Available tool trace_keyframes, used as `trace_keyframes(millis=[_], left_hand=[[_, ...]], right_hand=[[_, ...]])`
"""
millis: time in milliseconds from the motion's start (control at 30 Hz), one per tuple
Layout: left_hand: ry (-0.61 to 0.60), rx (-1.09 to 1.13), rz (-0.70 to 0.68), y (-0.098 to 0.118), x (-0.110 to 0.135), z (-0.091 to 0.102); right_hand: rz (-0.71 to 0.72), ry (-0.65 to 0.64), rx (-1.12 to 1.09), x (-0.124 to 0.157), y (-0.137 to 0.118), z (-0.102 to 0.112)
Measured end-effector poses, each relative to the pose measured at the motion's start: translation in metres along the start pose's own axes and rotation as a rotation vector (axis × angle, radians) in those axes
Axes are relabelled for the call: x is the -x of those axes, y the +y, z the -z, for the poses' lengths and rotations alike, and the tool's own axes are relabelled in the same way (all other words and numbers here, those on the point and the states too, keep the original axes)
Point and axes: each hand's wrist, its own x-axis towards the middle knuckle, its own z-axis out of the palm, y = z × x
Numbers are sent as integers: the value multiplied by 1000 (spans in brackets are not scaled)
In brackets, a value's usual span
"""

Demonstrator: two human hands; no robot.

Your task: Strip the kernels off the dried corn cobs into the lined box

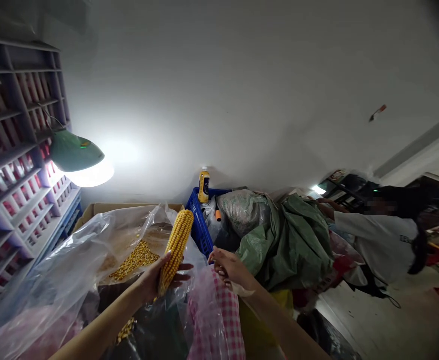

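The left hand (152, 281) grasps the tilted corn (177, 242), fingertips showing beyond it. The right hand (233, 267), apart, has curled fingers; I cannot tell whether it holds anything.

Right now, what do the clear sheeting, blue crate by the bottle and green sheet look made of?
Clear sheeting: glossy plastic film, from its see-through creases and highlights. Blue crate: probably moulded plastic, satin, with stiff, straight edges. Green sheet: dull sheen, perhaps coated fabric or tarpaulin; folds leave it open.
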Motion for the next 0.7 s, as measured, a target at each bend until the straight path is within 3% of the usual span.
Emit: trace_keyframes(millis=[167,267,333,400,467,533,600,700], left_hand=[[35,140,-202,19,-5,4],[85,163,-248,23,-3,1],[110,171,-222,21,-1,-2],[100,141,-173,17,1,-5],[88,95,-113,12,1,-8],[105,9,-54,8,1,-9],[94,-75,-11,5,-1,-9],[101,-30,31,1,-6,-4]], right_hand=[[95,-22,452,-11,23,-25],[163,-30,500,-22,28,-43],[160,-88,457,-32,26,-56],[167,-241,416,-44,24,-66],[161,-339,542,-55,23,-71],[83,-396,628,-64,26,-70],[8,-470,563,-67,33,-64],[22,-475,509,-64,40,-55]])
